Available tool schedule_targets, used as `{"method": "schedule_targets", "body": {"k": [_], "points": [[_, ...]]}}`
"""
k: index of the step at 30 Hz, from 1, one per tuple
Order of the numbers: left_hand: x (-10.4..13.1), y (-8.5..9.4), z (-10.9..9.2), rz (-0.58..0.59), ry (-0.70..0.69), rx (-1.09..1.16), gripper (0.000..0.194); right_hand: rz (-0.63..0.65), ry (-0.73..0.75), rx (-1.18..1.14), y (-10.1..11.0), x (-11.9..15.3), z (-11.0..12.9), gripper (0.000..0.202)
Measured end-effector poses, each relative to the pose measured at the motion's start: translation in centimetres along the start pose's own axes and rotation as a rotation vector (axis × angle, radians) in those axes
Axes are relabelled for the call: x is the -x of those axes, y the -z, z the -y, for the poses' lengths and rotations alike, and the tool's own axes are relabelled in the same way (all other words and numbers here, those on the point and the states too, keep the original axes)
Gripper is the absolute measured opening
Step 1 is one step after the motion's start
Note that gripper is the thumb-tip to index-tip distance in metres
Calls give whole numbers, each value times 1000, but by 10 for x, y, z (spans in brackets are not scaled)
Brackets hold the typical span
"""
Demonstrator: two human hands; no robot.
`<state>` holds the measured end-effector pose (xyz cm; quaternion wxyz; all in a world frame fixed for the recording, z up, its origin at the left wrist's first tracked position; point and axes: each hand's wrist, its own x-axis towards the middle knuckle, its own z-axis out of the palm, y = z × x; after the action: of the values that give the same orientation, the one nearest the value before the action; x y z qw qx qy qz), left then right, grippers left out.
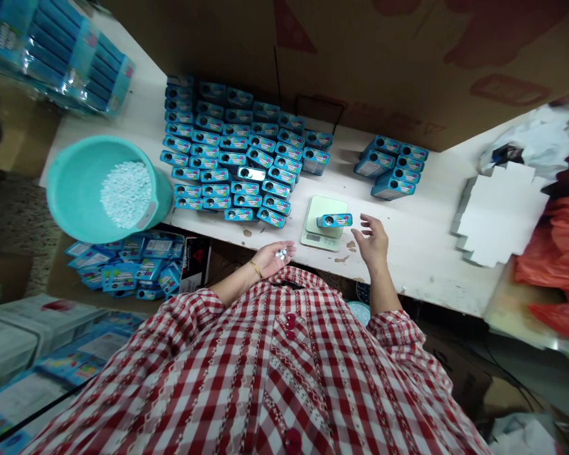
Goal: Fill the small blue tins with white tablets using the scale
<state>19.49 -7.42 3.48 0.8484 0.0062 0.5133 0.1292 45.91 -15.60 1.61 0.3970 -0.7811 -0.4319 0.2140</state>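
Observation:
My left hand is held palm up at the table's front edge, fingers slightly curled, with several small white pellets resting in the palm. To the right of a small blue container, my right hand has its fingers spread and nothing between them. That container stands upright on a pale green digital scale, with a dark round opening in its top. Many similar blue containers are packed in rows left of the scale.
A smaller group of blue containers stands at the back right. At the left sits a turquoise bucket part-filled with white pellets, above a box of blue packets. A large cardboard box walls off the back; white card lies right.

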Motion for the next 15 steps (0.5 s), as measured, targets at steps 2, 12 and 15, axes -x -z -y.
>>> {"method": "schedule_targets", "body": {"k": [2,12,15], "points": [[1,0,-1,-6,1,5,18,74,-21,-20,-5,-4,-4,48],[4,-5,-6,-11,-17,21,19,273,-55,-229,-29,-23,-31,59],[-3,-7,-7,8,-5,36,22,300,-24,-253,-36,-27,-35,48]]}}
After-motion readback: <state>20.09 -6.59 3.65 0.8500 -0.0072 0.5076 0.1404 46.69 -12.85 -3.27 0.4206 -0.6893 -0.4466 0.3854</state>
